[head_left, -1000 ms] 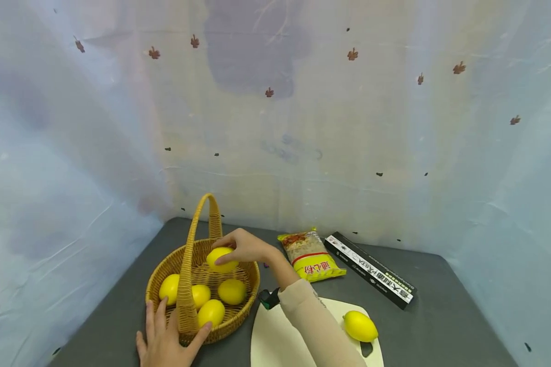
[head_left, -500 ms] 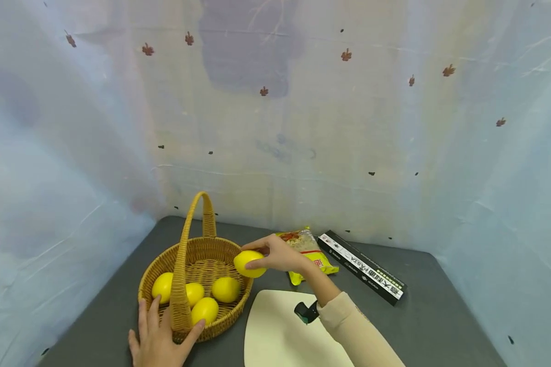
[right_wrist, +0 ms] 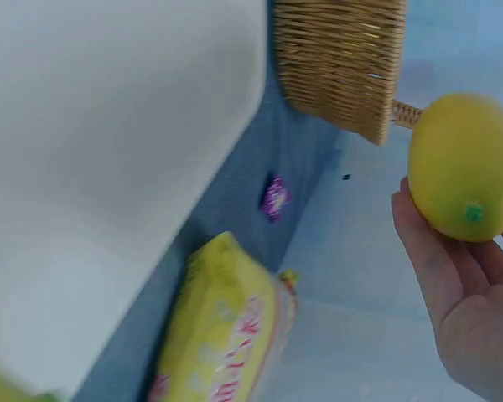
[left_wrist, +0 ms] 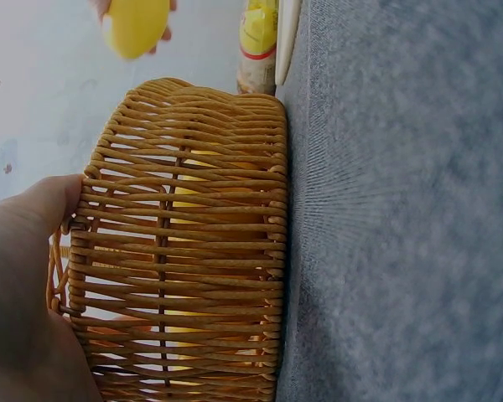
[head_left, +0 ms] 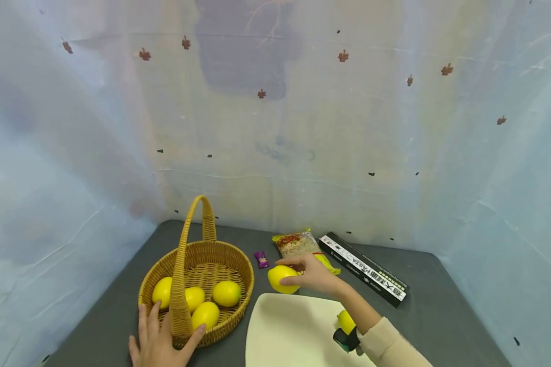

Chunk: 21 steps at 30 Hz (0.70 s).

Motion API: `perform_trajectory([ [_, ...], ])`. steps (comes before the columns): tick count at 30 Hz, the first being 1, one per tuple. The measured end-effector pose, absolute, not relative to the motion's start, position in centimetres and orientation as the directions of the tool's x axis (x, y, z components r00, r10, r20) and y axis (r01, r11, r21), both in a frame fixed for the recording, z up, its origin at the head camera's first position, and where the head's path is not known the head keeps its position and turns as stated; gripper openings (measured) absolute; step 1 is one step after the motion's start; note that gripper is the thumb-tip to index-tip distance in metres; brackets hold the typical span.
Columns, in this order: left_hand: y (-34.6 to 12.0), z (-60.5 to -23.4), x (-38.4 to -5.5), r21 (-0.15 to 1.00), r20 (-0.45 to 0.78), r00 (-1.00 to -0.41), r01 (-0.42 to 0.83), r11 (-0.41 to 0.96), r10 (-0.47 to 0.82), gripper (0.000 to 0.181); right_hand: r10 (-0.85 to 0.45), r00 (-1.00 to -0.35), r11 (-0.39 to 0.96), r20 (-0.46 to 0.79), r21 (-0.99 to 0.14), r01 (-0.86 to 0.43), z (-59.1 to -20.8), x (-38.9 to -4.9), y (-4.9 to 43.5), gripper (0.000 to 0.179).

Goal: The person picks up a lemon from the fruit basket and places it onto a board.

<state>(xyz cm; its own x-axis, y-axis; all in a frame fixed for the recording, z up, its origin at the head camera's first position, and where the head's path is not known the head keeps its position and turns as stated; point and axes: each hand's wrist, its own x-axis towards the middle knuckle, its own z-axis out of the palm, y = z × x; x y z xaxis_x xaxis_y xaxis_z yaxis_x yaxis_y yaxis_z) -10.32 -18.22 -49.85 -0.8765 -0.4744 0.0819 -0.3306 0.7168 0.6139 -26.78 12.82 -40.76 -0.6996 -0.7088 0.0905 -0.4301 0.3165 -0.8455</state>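
Note:
My right hand (head_left: 316,275) holds a yellow lemon (head_left: 282,279) between thumb and fingers, above the far edge of the cream cutting board (head_left: 284,326). In the right wrist view this lemon (right_wrist: 463,167) shows a green tip. At the near rim of a wicker basket (head_left: 245,270), my left hand (head_left: 160,341) grips beside the foot of the tall handle. The left wrist view has the thumb at the rim and the woven wall (left_wrist: 184,251) close up. Several lemons (head_left: 227,293) lie inside the basket.
Another lemon (head_left: 346,322) sits on the board's right side, partly behind the right wrist and its black strap. Behind the board are a small purple packet (head_left: 261,259), a yellow pasta bag (head_left: 298,244) and a long black pasta box (head_left: 365,267). A patterned curtain (head_left: 275,127) borders the table.
My right hand has carried the lemon up out of the basket and rightward, over to the board's far edge. The left hand stays at the basket rim.

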Motion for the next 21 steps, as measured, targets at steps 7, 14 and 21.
perform_trajectory([
  [7, -18.2, -50.0, -10.4, 0.615, 0.093, -0.874, -0.327, 0.718, -0.478, 0.098, -0.671, -0.739, 0.311, 0.062, -0.881, -0.356, -42.2, -25.5, 15.8, 0.046],
  [14, -18.2, -50.1, -10.3, 0.616, 0.097, -0.864, -0.338, 0.712, -0.494, 0.100, -0.592, -0.806, 0.353, 0.018, -0.893, -0.279, -43.5, -23.8, 17.2, 0.049],
  [21, -18.2, -50.1, -10.4, 0.599, 0.108, -0.868, -0.332, 0.729, -0.484, 0.099, -0.572, -0.820, 0.365, 0.012, -0.891, -0.268, -45.0, -23.1, 18.0, 0.046],
])
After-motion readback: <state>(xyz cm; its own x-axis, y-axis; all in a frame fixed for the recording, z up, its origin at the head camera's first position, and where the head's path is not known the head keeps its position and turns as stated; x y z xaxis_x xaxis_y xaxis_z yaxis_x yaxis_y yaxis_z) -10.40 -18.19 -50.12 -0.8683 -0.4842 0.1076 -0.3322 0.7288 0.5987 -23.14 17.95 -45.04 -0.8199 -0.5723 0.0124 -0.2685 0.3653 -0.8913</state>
